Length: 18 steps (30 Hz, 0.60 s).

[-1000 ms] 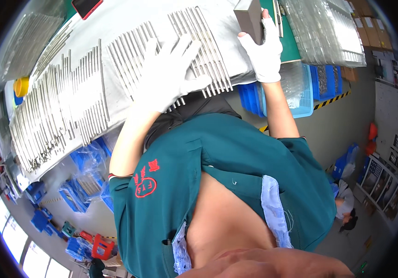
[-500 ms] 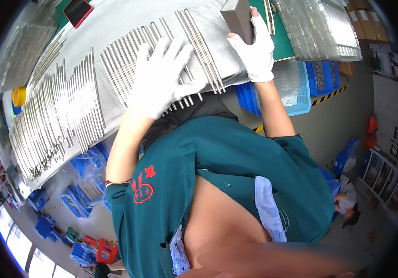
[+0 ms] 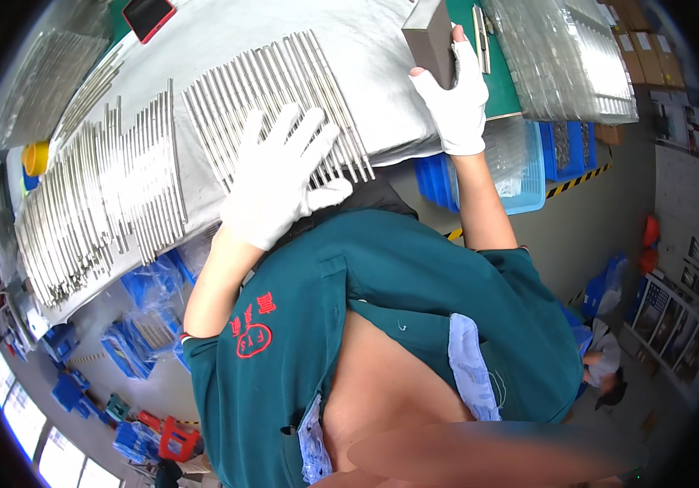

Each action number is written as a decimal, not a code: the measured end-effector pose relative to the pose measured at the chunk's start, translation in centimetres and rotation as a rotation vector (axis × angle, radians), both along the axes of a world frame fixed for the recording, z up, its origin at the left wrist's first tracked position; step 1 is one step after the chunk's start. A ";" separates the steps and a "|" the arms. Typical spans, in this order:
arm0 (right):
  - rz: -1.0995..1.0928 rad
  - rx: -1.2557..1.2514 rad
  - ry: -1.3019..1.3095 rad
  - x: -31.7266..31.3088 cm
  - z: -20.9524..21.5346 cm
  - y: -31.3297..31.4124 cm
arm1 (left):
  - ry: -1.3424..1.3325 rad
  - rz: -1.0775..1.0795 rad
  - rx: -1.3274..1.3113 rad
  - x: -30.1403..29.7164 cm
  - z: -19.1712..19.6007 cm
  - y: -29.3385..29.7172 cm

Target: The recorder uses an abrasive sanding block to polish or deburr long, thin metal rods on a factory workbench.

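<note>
The fingers of the left hand (image 3: pixel 280 175) are spread apart, thumb held out to the right, over the near part of a row of metal rods (image 3: pixel 264 81); how firmly the rods are pressed cannot be told. By the right hand (image 3: pixel 454 102), a dark grey block (image 3: pixel 432 49) is gripped, thumb at its near left side and fingers along its right.

The row is laid side by side on the grey cloth (image 3: pixel 394 98), its near ends at the near table edge. For good control, the left palm is best kept flat and the pressure shared across several rods, so that none is rolled over its neighbour. The block should be kept square to the rods and not knocked against their ends; a rod pushed too far nearward could be tipped off the edge.

To the left, a second group of rods (image 3: pixel 142 163) is set apart by a strip of cloth, a gap worth preserving. A phone (image 3: pixel 148 18) is placed far left.
</note>
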State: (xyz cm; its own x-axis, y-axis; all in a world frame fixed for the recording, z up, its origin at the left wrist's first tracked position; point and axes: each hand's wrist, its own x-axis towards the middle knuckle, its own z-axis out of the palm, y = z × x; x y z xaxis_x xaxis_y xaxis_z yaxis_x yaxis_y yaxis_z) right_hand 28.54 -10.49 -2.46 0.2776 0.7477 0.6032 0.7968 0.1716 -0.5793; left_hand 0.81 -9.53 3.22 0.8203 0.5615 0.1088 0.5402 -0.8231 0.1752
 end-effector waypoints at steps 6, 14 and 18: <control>-0.006 -0.015 -0.019 0.0 0.0 -0.1 | -0.033 -0.023 -0.028 0.0 -0.1 -0.5; -0.013 -0.059 0.003 -0.2 0.2 -0.3 | -0.107 -0.122 -0.104 2.7 -0.3 0.3; -0.015 -0.048 -0.008 -0.3 0.3 -0.2 | -0.135 -0.148 -0.088 3.4 -0.7 0.3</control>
